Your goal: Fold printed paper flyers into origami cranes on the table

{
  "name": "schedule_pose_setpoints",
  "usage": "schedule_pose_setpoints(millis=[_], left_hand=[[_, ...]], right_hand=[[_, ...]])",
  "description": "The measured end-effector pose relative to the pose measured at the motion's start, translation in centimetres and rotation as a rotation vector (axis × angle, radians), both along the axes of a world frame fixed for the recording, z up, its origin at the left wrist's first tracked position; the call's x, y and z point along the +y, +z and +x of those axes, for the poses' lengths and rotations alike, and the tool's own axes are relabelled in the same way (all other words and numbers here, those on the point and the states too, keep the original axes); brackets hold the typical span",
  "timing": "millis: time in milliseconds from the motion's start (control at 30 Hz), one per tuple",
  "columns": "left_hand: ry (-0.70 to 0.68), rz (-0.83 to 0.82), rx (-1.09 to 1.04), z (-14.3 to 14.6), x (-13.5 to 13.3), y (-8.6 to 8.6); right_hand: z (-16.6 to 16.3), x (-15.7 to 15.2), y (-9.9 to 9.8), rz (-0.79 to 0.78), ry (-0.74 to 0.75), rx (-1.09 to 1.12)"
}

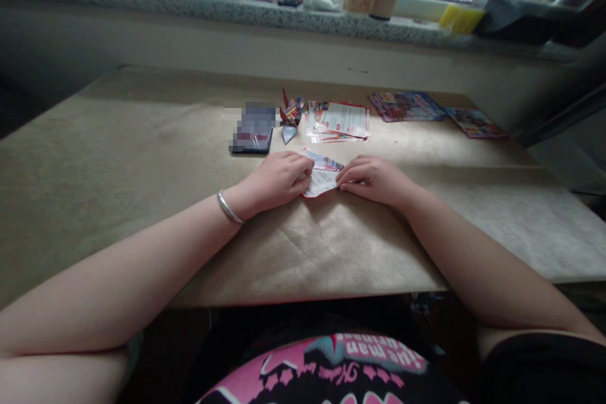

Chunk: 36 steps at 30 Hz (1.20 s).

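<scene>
A printed sheet of paper (322,180), partly folded, lies on the table between my two hands. My left hand (284,180) grips its left edge with curled fingers; a silver bangle circles that wrist. At the right edge of the paper, my right hand (369,178) pinches the corner between thumb and fingers. White printed text shows on the near part, with a coloured picture strip along the far part. Just beyond the paper stands a folded paper figure (291,112) with pointed tips. Some of the paper's edges are hidden under my fingers.
A dark phone-like device (255,129), partly blurred out, lies left of the figure. Behind the paper is a pile of printed sheets (343,120). Colourful booklets (407,105) lie at the back right. Bottles, tubes and a yellow item (461,18) stand on the stone windowsill (265,11).
</scene>
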<state>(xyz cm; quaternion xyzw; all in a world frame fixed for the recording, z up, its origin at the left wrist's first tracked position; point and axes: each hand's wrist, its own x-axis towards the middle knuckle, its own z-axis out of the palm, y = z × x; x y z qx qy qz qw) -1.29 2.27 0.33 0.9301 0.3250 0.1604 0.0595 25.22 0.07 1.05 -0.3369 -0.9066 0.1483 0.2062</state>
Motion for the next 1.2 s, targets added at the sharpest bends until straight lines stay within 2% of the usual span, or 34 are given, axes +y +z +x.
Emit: schedule_pose_setpoints(millis=[133, 267, 500, 667, 800, 933, 1033, 1200], left_hand=[[-0.048, -0.071, 0.002, -0.4, 0.1, 0.6], [-0.072, -0.053, 0.011, -0.4, -0.1, 0.9], [0.091, -0.002, 0.011, 0.7, -0.8, 0.8], [0.071, -0.089, -0.107, 0.9, -0.2, 0.2], [0.054, -0.166, -0.164, 0.8, 0.5, -0.4], [0.062, -0.158, -0.177, 0.9, 0.8, -0.7], [0.069, -0.141, -0.188, 0.8, 0.9, -0.7], [0.093, -0.110, -0.181, 0.8, 0.9, -0.8]], right_hand=[[-0.2, 0.1, -0.1, -0.022, -0.027, 0.032], [-0.8, 0.1, -0.3, -0.010, -0.102, 0.028], [-1.7, -0.1, -0.7, 0.077, -0.193, -0.042], [-1.4, -0.2, -0.8, 0.073, -0.261, 0.013], [-1.0, -0.3, -0.9, 0.129, -0.178, 0.013], [-0.9, -0.2, -0.8, 0.238, -0.084, 0.007], [-1.0, -0.1, -0.8, 0.285, -0.090, -0.053], [-1.1, -0.1, -1.0, 0.268, -0.100, -0.138]])
